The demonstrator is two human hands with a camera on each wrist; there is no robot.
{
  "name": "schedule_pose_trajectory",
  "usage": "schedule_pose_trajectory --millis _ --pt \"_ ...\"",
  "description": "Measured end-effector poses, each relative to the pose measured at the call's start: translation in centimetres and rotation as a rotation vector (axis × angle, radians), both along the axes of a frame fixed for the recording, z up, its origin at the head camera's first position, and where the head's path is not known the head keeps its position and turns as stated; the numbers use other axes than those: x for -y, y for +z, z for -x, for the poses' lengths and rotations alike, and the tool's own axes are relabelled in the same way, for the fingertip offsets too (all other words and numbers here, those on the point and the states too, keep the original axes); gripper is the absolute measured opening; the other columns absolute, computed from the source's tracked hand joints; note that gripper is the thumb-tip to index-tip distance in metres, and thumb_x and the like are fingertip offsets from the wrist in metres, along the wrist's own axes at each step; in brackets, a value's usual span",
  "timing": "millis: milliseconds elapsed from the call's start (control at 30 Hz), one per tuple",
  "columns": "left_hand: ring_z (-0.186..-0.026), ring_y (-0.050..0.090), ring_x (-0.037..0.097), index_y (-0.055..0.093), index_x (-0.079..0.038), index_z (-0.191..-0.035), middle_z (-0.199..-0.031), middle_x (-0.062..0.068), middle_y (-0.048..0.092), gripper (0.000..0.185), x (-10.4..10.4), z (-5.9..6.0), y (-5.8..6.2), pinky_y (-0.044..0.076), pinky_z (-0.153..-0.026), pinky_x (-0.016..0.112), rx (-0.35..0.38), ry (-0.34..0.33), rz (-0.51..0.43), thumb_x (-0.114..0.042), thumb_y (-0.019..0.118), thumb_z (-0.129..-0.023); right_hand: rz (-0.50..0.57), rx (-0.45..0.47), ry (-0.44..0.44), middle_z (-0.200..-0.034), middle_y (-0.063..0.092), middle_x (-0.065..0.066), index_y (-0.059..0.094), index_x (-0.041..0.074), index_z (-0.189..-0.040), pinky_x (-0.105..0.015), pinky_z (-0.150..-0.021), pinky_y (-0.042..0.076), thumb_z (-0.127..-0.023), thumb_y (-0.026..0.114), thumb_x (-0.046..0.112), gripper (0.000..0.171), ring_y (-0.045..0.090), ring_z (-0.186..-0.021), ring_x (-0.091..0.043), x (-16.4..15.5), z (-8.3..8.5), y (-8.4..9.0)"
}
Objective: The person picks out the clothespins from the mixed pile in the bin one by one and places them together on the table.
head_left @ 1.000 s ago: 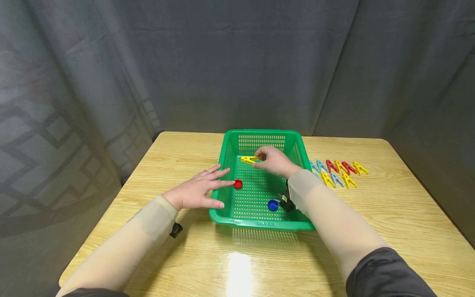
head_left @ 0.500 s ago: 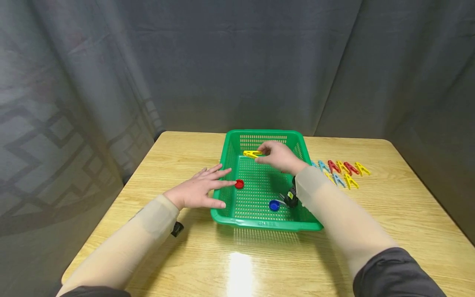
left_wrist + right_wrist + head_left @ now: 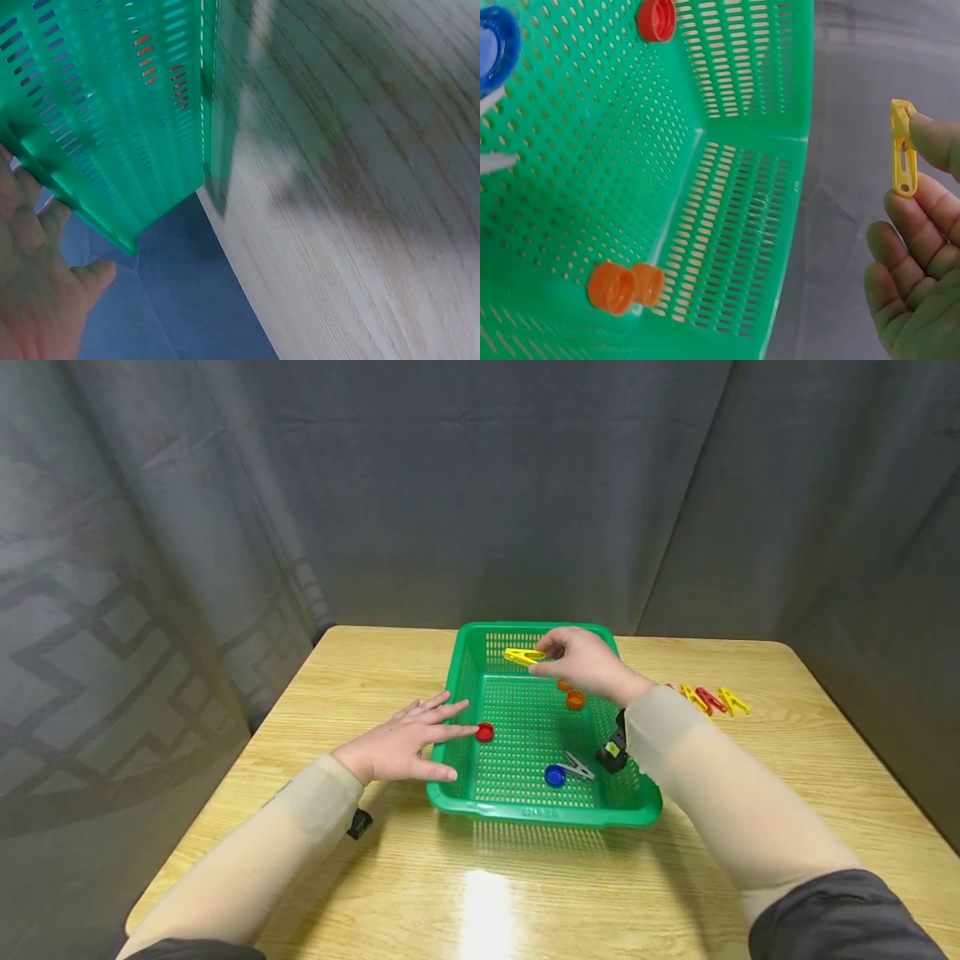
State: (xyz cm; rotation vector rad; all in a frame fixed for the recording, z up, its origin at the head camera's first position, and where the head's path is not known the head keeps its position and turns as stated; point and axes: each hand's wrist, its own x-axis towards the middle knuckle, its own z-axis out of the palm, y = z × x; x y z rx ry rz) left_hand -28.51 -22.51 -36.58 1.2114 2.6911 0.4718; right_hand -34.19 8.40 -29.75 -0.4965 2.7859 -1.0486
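My right hand (image 3: 581,662) pinches a yellow clothespin (image 3: 524,655) and holds it lifted over the far end of the green basket (image 3: 525,814). The right wrist view shows the yellow clothespin (image 3: 904,148) between thumb and fingertips, above the basket's back wall (image 3: 735,225). My left hand (image 3: 401,743) lies flat on the table with straight fingers against the basket's left rim. Inside the basket lie a red cap (image 3: 484,732), a blue cap (image 3: 555,774), two orange caps (image 3: 574,698) and a grey clothespin (image 3: 578,767).
Red and yellow clothespins (image 3: 708,699) lie on the wooden table (image 3: 480,885) to the right of the basket, partly hidden by my right forearm. A dark curtain hangs behind the table. The left wrist view shows the basket's outer wall (image 3: 112,127) and the table edge.
My right hand has lifted the yellow clothespin up and toward the far end of the basket. The orange caps and grey clothespin came into sight. The left hand stayed put.
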Motion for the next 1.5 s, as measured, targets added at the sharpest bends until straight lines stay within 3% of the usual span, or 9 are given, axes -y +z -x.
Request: schedule_pose_trajectory --millis 167,433,833,1500 --pt "-0.147 -0.002 0.023 0.040 -0.031 -0.148 -0.160 0.001 0.017 0.070 0.0 0.1 -0.1 0.008 -0.112 0.061 -0.009 -0.005 0.010 -0.057 0.061 -0.087 0.008 -0.033 -0.031 -0.115 0.058 -0.011 0.060 0.006 -0.121 -0.042 -0.088 0.046 -0.087 0.071 0.030 0.043 0.053 -0.102 -0.027 -1.3 -0.5 0.8" --pt "-0.147 -0.002 0.022 0.039 -0.032 -0.148 -0.161 -0.004 0.014 0.070 0.1 0.1 -0.1 0.007 -0.113 0.058 -0.006 0.000 0.011 -0.060 0.059 -0.086 0.020 -0.088 -0.075 -0.117 0.057 -0.014 0.061 0.005 -0.119 -0.048 -0.091 0.042 -0.088 0.071 0.033 0.043 0.051 -0.107 -0.029 -3.7 -1.1 1.1" --pt "-0.147 -0.002 0.023 0.038 -0.033 -0.148 -0.161 -0.004 0.012 0.070 0.0 0.1 -0.2 0.007 -0.113 0.058 -0.015 -0.005 0.016 -0.063 0.056 -0.087 0.000 -0.084 -0.126 -0.120 0.054 -0.016 0.057 0.004 -0.123 -0.050 -0.088 0.043 -0.090 0.067 0.038 0.048 0.049 -0.107 -0.032 -7.6 -1.7 1.6" --pt "-0.147 -0.004 0.022 0.040 -0.032 -0.148 -0.161 -0.004 0.012 0.068 -0.2 0.1 -0.2 0.006 -0.113 0.059 0.012 0.011 0.003 -0.055 0.061 -0.088 -0.038 -0.093 -0.257 -0.112 0.053 -0.017 0.054 0.001 -0.122 -0.035 -0.073 0.046 -0.089 0.062 0.052 0.061 0.048 -0.095 -0.031 -13.7 -2.6 0.2"
